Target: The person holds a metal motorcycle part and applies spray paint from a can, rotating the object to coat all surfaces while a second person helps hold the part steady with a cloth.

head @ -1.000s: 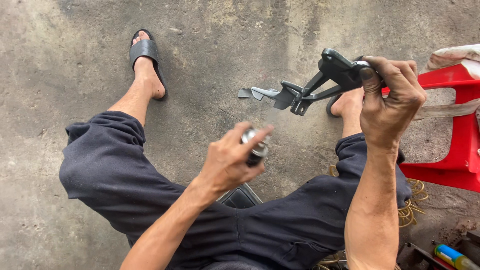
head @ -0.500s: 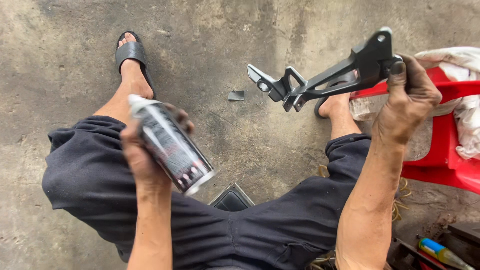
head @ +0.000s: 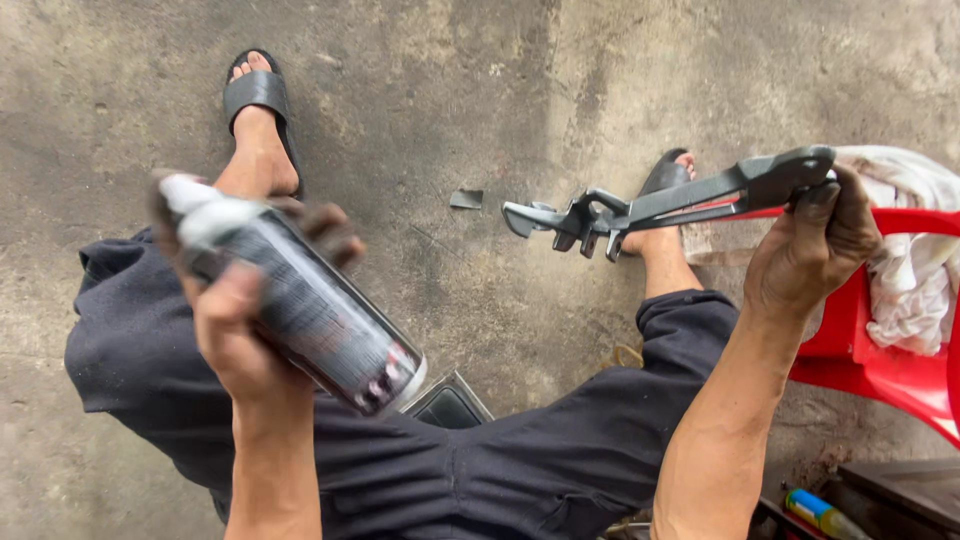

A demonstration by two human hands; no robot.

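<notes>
My left hand (head: 235,320) grips a dark spray can (head: 310,310) with a white cap, raised at the left and blurred by motion, its base pointing down to the right. My right hand (head: 815,250) holds up a black metal bracket (head: 665,205) by its wide end at the right. The bracket's narrow forked end points left, above my right foot. I sit with both legs in dark trousers and black sandals over a concrete floor.
A red plastic chair (head: 870,345) with a dirty white rag (head: 915,270) stands at the right. A small dark scrap (head: 466,199) lies on the concrete between my feet. A dark object (head: 447,404) shows between my knees. Tools, one with a blue and yellow handle (head: 815,510), lie at the bottom right.
My left hand has lifted the spray can from near my lap up to the left and moves it fast. My right hand has turned the bracket flatter and stays at the right.
</notes>
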